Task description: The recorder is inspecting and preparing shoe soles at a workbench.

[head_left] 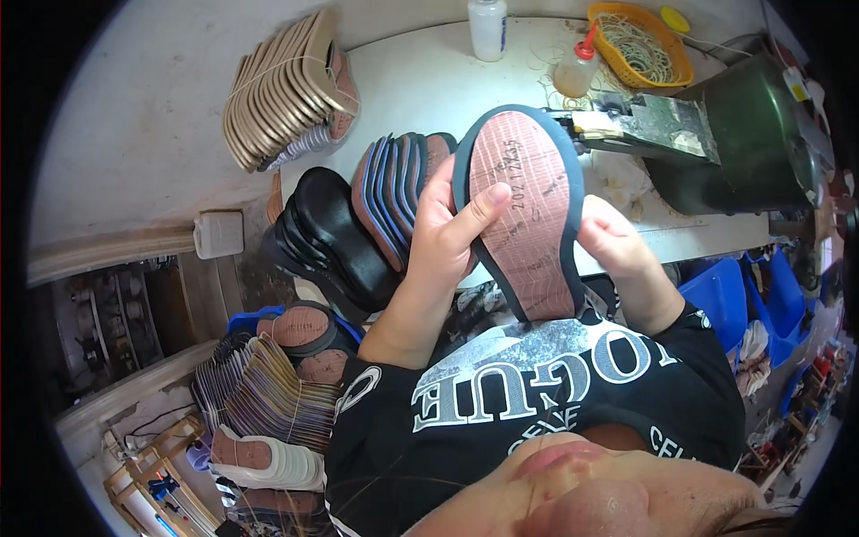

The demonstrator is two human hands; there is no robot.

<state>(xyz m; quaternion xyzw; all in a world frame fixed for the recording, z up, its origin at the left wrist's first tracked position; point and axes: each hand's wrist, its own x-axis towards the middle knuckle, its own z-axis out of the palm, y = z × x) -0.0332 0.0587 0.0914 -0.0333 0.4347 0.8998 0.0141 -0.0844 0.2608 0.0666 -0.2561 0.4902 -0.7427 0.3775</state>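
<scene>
A shoe insole [528, 206] with a pinkish-brown marked board and a dark blue-grey rim is held up before me, wide end away. My left hand [452, 224] grips its left side, thumb flat across the board and the other fingers behind it. On the opposite edge, my right hand [617, 242] is closed at the rim, its fingertips partly hidden. Just beyond the insole's wide end is the narrow arm of a dark green machine [743, 143]. Left of my left hand stand a row of similar insoles [394, 188] and several glossy black insoles [340, 233].
A tied bundle of beige insoles [277, 89] stands at the far left of the white table [403, 80]. At the back are a white bottle [488, 31], a red-tipped squeeze bottle [577, 67] and a yellow basket [644, 18] of cords. More insole stacks [268, 394] lie lower left; blue bins [716, 300] stand right.
</scene>
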